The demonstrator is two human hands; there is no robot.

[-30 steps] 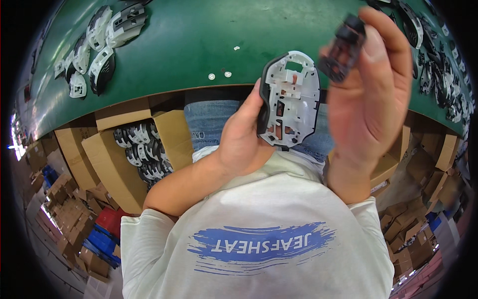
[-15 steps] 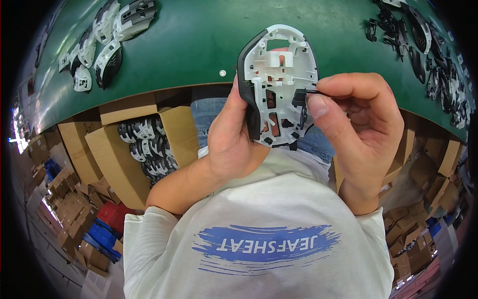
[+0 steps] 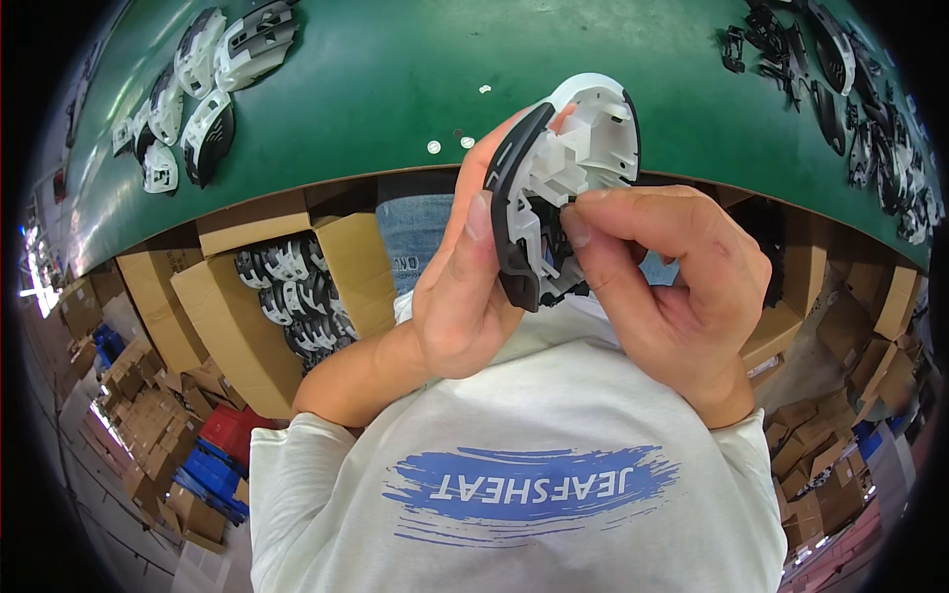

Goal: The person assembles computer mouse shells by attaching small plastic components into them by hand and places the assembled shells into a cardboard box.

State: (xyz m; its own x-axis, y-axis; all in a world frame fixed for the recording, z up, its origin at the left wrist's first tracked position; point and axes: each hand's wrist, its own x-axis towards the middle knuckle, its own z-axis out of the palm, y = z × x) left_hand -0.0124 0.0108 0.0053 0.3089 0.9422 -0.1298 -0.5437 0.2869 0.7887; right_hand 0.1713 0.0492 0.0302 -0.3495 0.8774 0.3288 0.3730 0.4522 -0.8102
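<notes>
Green table [image 3: 395, 69]: finished mouse shells [image 3: 203, 89] grouped at far left edge; cardboard box [image 3: 287, 287] of more shells below near edge; left hand [image 3: 465, 296] wrapped round white-and-black mouse shell [image 3: 559, 188], held up edge-on over near edge, mid; right hand [image 3: 672, 287] pinching at shell's inner side, thumb and forefinger pressed together; black parts [image 3: 840, 89] heaped at far right corner

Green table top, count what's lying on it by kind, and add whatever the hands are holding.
Finished mouse shells in the far left group: about 6
Small white round bits on the green table: 4, near
Black plastic parts at the far right: a tangled pile, too many to separate
Mouse shell held in the left hand and right hand: 1
Total countable: about 11
</notes>
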